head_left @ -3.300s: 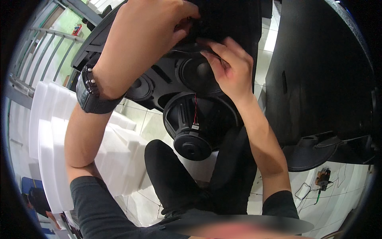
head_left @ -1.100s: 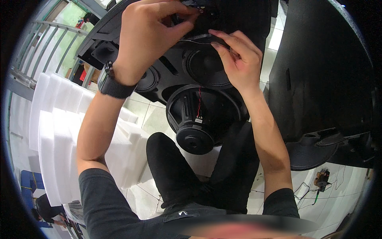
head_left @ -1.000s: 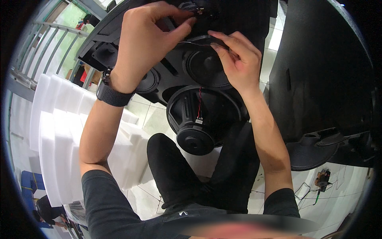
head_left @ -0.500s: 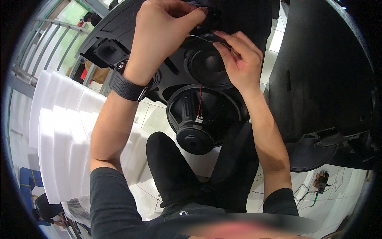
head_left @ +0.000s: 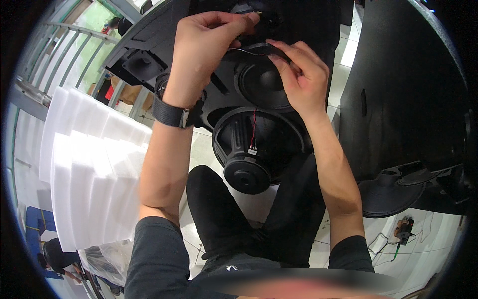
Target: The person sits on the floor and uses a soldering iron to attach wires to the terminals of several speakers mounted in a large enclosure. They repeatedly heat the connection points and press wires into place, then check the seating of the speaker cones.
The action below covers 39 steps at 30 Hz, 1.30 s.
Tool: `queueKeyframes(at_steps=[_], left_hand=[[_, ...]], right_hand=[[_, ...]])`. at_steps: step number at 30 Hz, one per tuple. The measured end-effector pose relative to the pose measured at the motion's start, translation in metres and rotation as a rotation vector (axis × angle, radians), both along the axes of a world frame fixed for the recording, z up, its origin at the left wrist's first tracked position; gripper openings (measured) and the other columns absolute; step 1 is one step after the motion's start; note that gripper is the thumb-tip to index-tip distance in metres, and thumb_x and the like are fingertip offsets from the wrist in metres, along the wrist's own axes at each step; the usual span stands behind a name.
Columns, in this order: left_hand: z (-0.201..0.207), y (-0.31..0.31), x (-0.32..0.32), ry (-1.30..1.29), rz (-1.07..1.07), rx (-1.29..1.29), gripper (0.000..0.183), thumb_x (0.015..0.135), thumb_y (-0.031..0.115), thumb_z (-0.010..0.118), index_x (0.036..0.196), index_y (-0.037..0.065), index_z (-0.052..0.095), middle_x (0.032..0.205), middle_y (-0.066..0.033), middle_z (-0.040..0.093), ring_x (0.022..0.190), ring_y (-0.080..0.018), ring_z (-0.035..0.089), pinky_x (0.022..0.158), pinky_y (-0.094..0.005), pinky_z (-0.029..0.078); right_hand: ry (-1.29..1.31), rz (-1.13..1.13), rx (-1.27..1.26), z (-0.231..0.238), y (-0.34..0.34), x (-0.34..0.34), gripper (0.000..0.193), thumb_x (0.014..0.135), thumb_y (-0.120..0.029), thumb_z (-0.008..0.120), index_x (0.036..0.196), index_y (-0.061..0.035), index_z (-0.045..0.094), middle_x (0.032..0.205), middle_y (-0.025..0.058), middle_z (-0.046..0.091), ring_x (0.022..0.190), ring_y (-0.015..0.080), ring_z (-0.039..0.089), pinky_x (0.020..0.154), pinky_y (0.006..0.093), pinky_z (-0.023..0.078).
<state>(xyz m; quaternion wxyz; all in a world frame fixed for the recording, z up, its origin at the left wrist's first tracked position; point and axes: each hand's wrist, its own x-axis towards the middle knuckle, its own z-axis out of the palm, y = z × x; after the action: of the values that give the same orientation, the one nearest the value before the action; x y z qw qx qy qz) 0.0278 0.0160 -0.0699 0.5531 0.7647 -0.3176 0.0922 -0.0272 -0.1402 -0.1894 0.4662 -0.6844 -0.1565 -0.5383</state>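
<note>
My left hand (head_left: pixel 211 42), with a dark watch (head_left: pixel 169 112) on its wrist, pinches something small beside a dark round opening (head_left: pixel 271 20) in a black speaker cabinet (head_left: pixel 308 20). What lies between those fingertips is too small to make out. My right hand (head_left: pixel 304 79) is closed, thumb and finger pinching a thin dark strip with a pale edge (head_left: pixel 249 51) that runs toward my left hand. Below the hands, a round speaker cone (head_left: pixel 266 79) sits in the cabinet. A large loose speaker driver (head_left: pixel 246 174) with a red wire (head_left: pixel 254 124) stands between my knees.
White foam sheets (head_left: pixel 89 184) are stacked at my left. Another big black cabinet (head_left: pixel 398 99) stands at the right, a driver (head_left: pixel 391 197) at its lower end. A small device with cables (head_left: pixel 404 230) lies on the tiled floor. Another person (head_left: pixel 57 256) is at lower left.
My left hand has shifted slightly down and right, and its forearm has swung rightward. My right hand stays nearly in place, still pinching the strip. The view has shifted slightly.
</note>
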Motion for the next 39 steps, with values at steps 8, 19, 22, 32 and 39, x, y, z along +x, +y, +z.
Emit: queueKeyframes(at_steps=[8, 19, 22, 32, 39], left_hand=[[0.010, -0.007, -0.015, -0.469, 0.303, 0.377, 0.032, 0.091, 0.029, 0.078, 0.099, -0.002, 0.079, 0.083, -0.0085, 0.078, 0.070, -0.0147, 0.071, 0.065, -0.0280, 0.054], [0.044, -0.032, -0.060, -0.276, 0.446, 0.401, 0.031, 0.079, 0.019, 0.076, 0.091, -0.010, 0.075, 0.079, -0.0286, 0.070, 0.080, -0.0373, 0.075, 0.074, -0.0400, 0.057], [0.045, -0.032, -0.056, -0.107, 0.439, 0.435, 0.031, 0.079, 0.019, 0.076, 0.091, -0.010, 0.074, 0.079, -0.0291, 0.070, 0.078, -0.0362, 0.075, 0.072, -0.0395, 0.057], [-0.001, 0.010, -0.021, -0.155, 0.198, 0.089, 0.033, 0.100, 0.030, 0.066, 0.095, 0.000, 0.080, 0.078, -0.0069, 0.075, 0.074, -0.0111, 0.068, 0.073, -0.0267, 0.053], [-0.054, 0.036, -0.032, -0.160, -0.056, -0.073, 0.032, 0.096, 0.002, 0.054, 0.122, 0.002, 0.072, 0.114, -0.0096, 0.073, 0.105, -0.0159, 0.067, 0.092, -0.0278, 0.051]], right_hand=[[0.058, -0.008, -0.006, -0.005, -0.002, 0.001, 0.026, 0.088, 0.000, 0.075, 0.112, -0.0087, 0.078, 0.083, 0.0065, 0.066, 0.063, 0.0143, 0.062, 0.056, 0.0269, 0.047], [-0.077, -0.082, -0.054, -0.005, -0.001, 0.006, 0.022, 0.087, 0.001, 0.076, 0.109, -0.0032, 0.076, 0.082, 0.0076, 0.065, 0.060, 0.0143, 0.060, 0.053, 0.0258, 0.044], [-0.054, -0.096, -0.075, -0.004, -0.003, 0.007, 0.023, 0.087, 0.001, 0.076, 0.110, -0.0034, 0.076, 0.081, 0.0083, 0.063, 0.058, 0.0142, 0.055, 0.053, 0.0263, 0.042], [0.038, -0.014, -0.117, 0.005, -0.002, -0.005, 0.032, 0.090, 0.000, 0.073, 0.119, -0.0134, 0.075, 0.081, 0.0072, 0.061, 0.060, 0.0164, 0.054, 0.057, 0.0285, 0.045], [0.032, -0.019, -0.187, 0.009, -0.010, 0.000, 0.033, 0.090, -0.002, 0.073, 0.120, -0.0152, 0.075, 0.082, 0.0074, 0.062, 0.063, 0.0197, 0.056, 0.060, 0.0310, 0.048]])
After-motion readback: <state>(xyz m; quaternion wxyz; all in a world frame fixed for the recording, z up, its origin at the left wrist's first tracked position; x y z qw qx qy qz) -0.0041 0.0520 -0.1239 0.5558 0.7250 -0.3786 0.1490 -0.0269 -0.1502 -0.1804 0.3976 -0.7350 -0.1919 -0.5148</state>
